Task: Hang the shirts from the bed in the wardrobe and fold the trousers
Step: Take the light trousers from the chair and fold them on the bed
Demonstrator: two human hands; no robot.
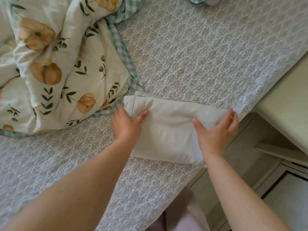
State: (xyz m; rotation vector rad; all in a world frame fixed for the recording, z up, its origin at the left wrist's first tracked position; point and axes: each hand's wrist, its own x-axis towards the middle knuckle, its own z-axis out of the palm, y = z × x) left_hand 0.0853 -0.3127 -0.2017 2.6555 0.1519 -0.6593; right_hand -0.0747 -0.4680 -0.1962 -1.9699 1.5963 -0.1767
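Observation:
A pair of cream trousers point(168, 130), folded into a compact rectangle, lies on the patterned bedspread point(191, 55) near the bed's right edge. My left hand point(126, 124) grips the left end of the fold, thumb on top and fingers tucked under the cloth. My right hand point(218, 129) grips the right end the same way, thumb on top, fingers wrapped round the edge. No shirts show in this view.
A bunched floral duvet point(55, 64) with a green checked lining fills the left of the bed. A pale cabinet top point(283, 105) and its drawers point(250, 164) stand right of the bed. Some blue-green fabric point(196, 0) peeks in at the top edge.

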